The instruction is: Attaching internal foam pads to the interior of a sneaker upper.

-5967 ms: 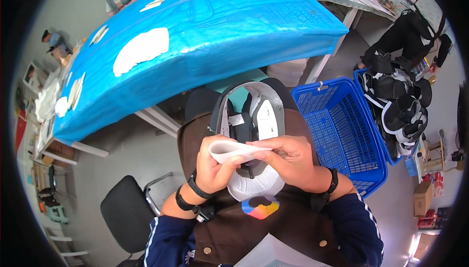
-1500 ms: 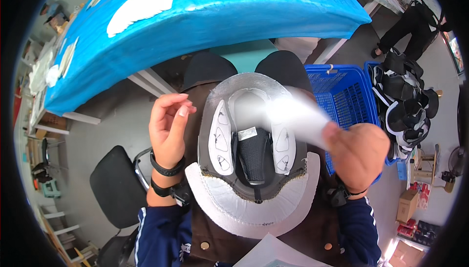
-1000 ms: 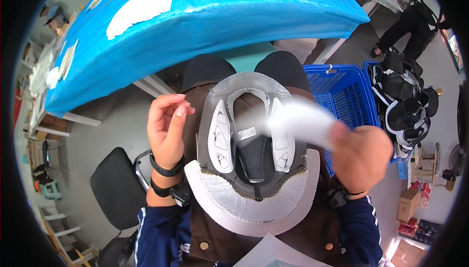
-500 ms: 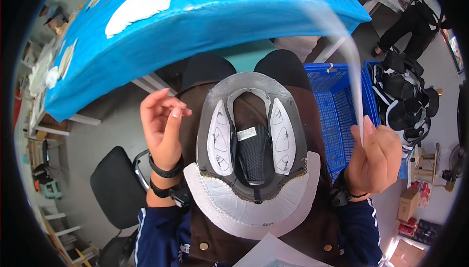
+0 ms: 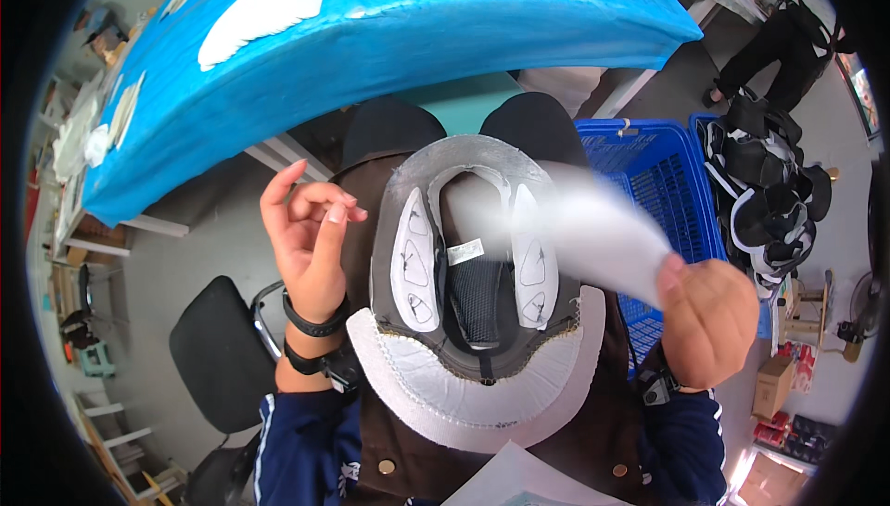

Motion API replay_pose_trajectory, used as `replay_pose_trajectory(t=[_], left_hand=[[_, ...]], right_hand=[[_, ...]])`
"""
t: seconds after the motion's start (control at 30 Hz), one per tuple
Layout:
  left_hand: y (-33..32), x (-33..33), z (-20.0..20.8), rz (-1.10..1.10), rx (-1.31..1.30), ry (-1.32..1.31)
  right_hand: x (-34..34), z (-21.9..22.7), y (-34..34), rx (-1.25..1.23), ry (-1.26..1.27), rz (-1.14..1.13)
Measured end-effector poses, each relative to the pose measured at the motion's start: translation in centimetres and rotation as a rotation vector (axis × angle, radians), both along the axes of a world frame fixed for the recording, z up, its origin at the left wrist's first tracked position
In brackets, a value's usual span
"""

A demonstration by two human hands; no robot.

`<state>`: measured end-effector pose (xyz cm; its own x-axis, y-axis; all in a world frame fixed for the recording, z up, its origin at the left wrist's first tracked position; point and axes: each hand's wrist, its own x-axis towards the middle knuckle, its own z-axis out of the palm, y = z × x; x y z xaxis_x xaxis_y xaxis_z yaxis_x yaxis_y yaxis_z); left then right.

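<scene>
On my lap lies a grey, ring-shaped padded piece that looks like a helmet liner (image 5: 482,385), with a wide whitish band along its near edge. Two white side pads (image 5: 414,265) with stitched outlines flank its opening, and a dark mesh part (image 5: 475,307) with a small pale label lies inside. My right hand (image 5: 712,321) pinches one end of a thin white strip or sheet (image 5: 607,237), blurred by motion, which reaches over the liner's right side and opening. My left hand (image 5: 306,237) is raised left of the liner, fingers loosely curled and apart, holding nothing visible.
Ahead is a table under a blue cover (image 5: 445,19), bearing white curved pieces (image 5: 264,19). At my right stand a blue crate (image 5: 686,168) and a pile of black-and-white padded pieces (image 5: 765,191). A black chair (image 5: 218,348) is at left; another person (image 5: 779,56) stands far right.
The white strip has swung from upright above my right hand down and left across the liner. My right hand has tilted with it; my left hand is nearly still.
</scene>
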<state>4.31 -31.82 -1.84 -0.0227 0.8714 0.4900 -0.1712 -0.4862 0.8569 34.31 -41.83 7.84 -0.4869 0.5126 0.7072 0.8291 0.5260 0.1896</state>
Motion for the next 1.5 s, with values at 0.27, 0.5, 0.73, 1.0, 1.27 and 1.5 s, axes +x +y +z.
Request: replay_pose_trajectory(t=[0.27,0.5,0.73,1.0,1.27,1.5], left_hand=[[-0.4,0.2,0.4,-0.041,-0.019,-0.003],[-0.5,0.3,1.1,-0.005,-0.027,0.042],[-0.4,-0.1,1.4,-0.253,0.106,0.389],[-1.9,0.0,2.3,-0.172,0.129,0.275],[-1.8,-0.7,1.3,0.064,0.085,0.100],[-1.3,-1.1,1.8,0.132,0.191,-0.116]], right_hand=[[1.6,0.5,-1.5,0.149,-0.075,-0.161],[1.6,0.4,-1.0,0.184,0.069,-0.163],[-0.8,-0.5,1.0,-0.309,0.354,0.086],[-2.3,1.0,4.2,-0.450,0.512,0.223],[-2.3,4.3,8.3,-1.050,0.395,0.427],[-1.1,9.6,14.4,-1.019,0.231,0.047]])
